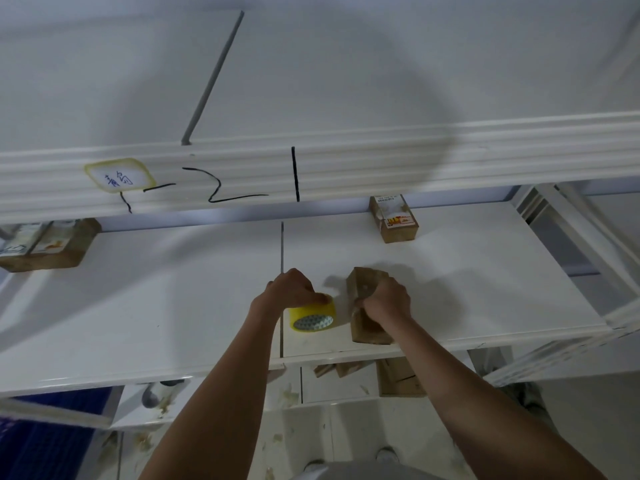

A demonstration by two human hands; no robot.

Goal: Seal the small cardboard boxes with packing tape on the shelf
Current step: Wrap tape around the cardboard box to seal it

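Gripping tape roll [312, 315] in left hand [291, 289]; right hand [386, 301] grip clasps cardboard box [363, 289] beside it.

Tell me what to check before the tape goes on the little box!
1. Left hand holds the yellow tape roll: ok.
2. Right hand grips the cardboard box: ok.
3. Box rests on the white shelf, not hanging over the edge: ok.
4. Box flaps closed flat: cannot tell, the hand hides them.
5. Loose tape end pulled out: cannot tell.
6. Roll close beside the box: ok.
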